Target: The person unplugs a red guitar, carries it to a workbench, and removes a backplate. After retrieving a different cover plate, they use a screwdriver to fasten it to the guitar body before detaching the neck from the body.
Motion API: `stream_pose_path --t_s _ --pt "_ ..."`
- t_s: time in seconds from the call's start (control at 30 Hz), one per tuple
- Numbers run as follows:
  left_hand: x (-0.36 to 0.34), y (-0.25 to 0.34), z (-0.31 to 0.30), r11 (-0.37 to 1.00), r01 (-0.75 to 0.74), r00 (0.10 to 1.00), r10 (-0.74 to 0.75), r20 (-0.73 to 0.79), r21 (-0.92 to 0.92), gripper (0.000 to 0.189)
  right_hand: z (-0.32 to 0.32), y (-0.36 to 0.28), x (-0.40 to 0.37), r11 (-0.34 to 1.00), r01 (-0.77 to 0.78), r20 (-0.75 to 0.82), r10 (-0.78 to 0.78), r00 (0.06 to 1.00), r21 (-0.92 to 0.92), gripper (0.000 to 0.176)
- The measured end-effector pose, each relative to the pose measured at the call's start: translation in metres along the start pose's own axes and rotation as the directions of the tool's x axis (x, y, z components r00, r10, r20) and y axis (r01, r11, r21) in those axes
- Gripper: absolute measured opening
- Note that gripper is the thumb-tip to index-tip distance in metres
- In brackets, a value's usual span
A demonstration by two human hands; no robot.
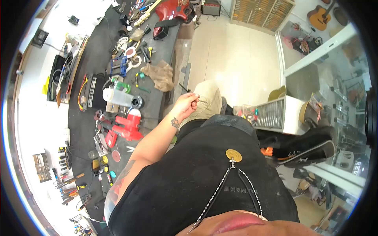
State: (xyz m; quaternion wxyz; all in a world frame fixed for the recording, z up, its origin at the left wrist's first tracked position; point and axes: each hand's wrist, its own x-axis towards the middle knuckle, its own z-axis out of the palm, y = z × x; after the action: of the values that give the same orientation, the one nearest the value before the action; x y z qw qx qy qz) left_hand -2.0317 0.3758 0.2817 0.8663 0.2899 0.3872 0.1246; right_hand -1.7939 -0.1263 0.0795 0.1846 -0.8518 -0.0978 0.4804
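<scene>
My left hand (186, 104) is in front of the body, above the trousers' leg (206, 96) and beside the bench edge. Its thumb and fingertips are pinched together; anything between them is too small to make out. Nearest to it on the dark workbench (157, 114) lies a crumpled brown cloth (159, 74). Further left are a clear plastic container (118, 97) with a dark ring-shaped end and a red power tool (129, 125) with a white top. My right hand is not in view.
A red electric guitar (173, 10) lies at the bench's far end, near rolls of tape (135, 61) and a blue clamp-like tool (118, 66). A black amplifier (95, 91) stands at the bench's back. To the right are a black guitar case (311, 147) and a glass-paned partition (321, 51).
</scene>
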Motion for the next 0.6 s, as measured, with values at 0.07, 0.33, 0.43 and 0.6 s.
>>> stream_pose_path --t_s 0.07,0.33,0.43,0.6 --pt "0.028 0.014 0.005 1.0 -0.015 1.0 0.015 -0.014 -0.027 0.011 -0.007 -0.01 0.032 0.997 -0.024 -0.025 0.026 0.999 0.072 0.021" --pt "0.225 0.09 0.008 0.988 0.108 0.994 -0.104 0.043 -0.107 0.008 -0.071 -0.073 0.249 0.983 0.011 -0.188 -0.046 0.981 -0.182 0.023" --pt "0.309 0.131 0.022 0.967 0.208 0.977 -0.211 -0.007 -0.15 0.007 -0.122 -0.137 0.321 0.838 0.157 -0.117 -0.252 0.961 -0.522 0.026" --pt "0.38 0.213 0.061 0.996 0.081 0.997 -0.081 0.006 0.025 0.015 -0.232 -0.345 0.391 0.362 0.585 0.363 -0.52 0.773 -0.725 0.03"
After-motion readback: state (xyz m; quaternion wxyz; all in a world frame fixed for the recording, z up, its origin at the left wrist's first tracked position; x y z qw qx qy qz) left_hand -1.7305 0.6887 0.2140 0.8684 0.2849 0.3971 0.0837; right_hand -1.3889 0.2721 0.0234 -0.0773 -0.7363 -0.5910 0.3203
